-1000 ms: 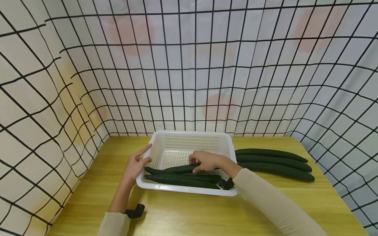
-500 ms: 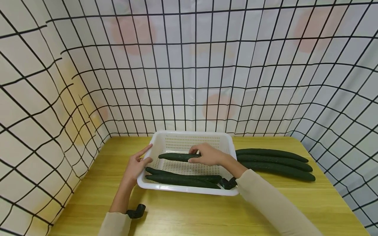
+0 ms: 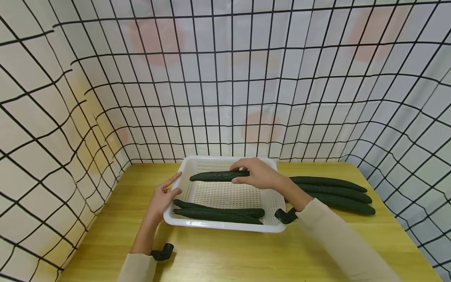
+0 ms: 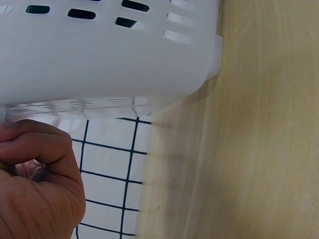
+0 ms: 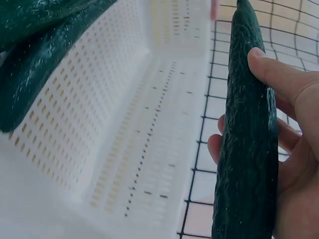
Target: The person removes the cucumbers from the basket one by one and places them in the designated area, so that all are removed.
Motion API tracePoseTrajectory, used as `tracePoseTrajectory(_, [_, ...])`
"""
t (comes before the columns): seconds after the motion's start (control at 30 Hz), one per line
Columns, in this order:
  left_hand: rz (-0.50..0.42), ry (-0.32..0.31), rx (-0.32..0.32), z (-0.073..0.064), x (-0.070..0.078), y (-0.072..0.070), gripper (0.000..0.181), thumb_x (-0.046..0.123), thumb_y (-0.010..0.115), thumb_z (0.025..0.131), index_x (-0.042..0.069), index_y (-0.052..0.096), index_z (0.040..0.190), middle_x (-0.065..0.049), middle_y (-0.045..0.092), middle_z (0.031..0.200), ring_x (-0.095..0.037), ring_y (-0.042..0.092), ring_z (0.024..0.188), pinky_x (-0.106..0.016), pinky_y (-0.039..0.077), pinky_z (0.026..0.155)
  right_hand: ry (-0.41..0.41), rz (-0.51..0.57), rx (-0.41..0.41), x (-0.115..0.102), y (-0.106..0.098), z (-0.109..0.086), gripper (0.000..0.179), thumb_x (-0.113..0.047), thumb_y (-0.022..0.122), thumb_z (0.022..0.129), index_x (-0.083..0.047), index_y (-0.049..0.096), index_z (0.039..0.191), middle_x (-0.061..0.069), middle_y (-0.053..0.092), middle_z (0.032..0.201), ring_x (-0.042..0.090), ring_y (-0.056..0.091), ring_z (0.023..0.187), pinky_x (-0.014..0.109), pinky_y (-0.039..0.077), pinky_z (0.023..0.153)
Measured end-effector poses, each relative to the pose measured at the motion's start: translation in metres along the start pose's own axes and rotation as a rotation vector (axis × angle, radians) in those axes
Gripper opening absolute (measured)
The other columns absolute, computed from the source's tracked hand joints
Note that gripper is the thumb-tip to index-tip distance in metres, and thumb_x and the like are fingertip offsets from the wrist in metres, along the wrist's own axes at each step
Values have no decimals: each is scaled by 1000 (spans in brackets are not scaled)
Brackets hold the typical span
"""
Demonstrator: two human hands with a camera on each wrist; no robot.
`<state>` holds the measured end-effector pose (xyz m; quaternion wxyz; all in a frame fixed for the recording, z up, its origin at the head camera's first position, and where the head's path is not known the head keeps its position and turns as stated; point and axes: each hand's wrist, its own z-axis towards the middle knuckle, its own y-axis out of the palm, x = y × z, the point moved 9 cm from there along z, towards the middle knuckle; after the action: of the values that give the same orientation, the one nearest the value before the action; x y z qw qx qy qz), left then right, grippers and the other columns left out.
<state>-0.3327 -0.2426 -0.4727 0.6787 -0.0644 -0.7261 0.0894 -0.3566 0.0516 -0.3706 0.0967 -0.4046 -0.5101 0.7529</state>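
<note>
My right hand (image 3: 258, 174) grips a dark green cucumber (image 3: 215, 176), thumb on one side and fingers on the other. In the right wrist view this cucumber (image 5: 249, 134) is lifted over the far side of a white perforated plastic basket (image 3: 225, 225). Its far end tapers, and the palm hides part of it. Two more cucumbers (image 3: 218, 215) lie crossing along the basket's near side. At the left end, my left hand (image 3: 162, 199) holds the basket's rim with its thumb and fingers; the left wrist view shows those fingers curled (image 4: 40, 144) beside the basket wall.
Three long cucumbers (image 3: 338, 200) lie side by side on the wooden table (image 3: 218, 254), right of the basket. A black wire grid (image 3: 232, 82) with white sheeting behind stands along the back and both sides. A black wrist-worn piece (image 3: 286, 216) overlaps the basket's near right corner.
My right hand has picked the cucumber up from the near side of the basket and moved it away from me and up, over the far side. The left hand stays on the rim.
</note>
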Motion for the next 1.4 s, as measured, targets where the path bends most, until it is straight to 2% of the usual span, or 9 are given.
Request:
tracePoseTrajectory(0.13, [-3,-1,-7,0,1,0,62,13,64,96,29,49,154,-25,50,152,-25,64,111,-28,57,72,8,26,40,4,-14,-12,45,-35,72,96,-14,67,135,3,67,135,24,65,116,44,54,99])
tracePoseTrajectory(0.27, [-6,-6,-13,-1,1,1,63,12,64,96,28,48,155,-27,49,153,-24,65,104,-28,55,66,27,74,58,10,-24,-24,44,-32,73,96,-13,67,135,5,67,135,26,63,116,47,54,98])
tracePoseTrajectory(0.43, [-18,-11,-11,-1,1,1,63,12,65,96,29,49,155,-28,54,148,-22,67,92,-29,56,63,51,59,81,20,-33,-41,44,-33,73,95,-13,68,134,5,67,134,25,62,113,46,54,91])
tracePoseTrajectory(0.63, [-31,-16,-10,0,-1,2,63,12,65,96,30,50,154,-28,56,144,-20,67,87,-29,57,64,79,9,122,32,-41,-61,41,-33,76,93,-15,70,130,3,70,129,24,62,111,44,54,88])
tracePoseTrajectory(0.83, [-39,-16,-16,2,-3,3,63,11,64,96,29,49,154,-28,56,145,-19,68,87,-29,57,64,152,-18,136,51,-45,-85,44,-40,74,94,-18,69,132,3,67,135,28,61,119,49,53,94])
tracePoseTrajectory(1.03, [-30,-16,-15,2,-3,1,62,11,64,96,29,50,154,-29,57,143,-22,69,91,-30,58,65,173,-16,171,62,-55,-108,45,-38,72,95,-17,68,135,12,62,144,39,56,132,61,47,104])
tracePoseTrajectory(1.4, [-37,-8,-28,0,-1,0,63,10,64,96,30,49,155,-27,53,148,-18,65,86,-28,55,62,221,-58,220,81,-72,-147,42,-36,70,98,-18,66,136,11,62,142,41,55,132,64,44,106])
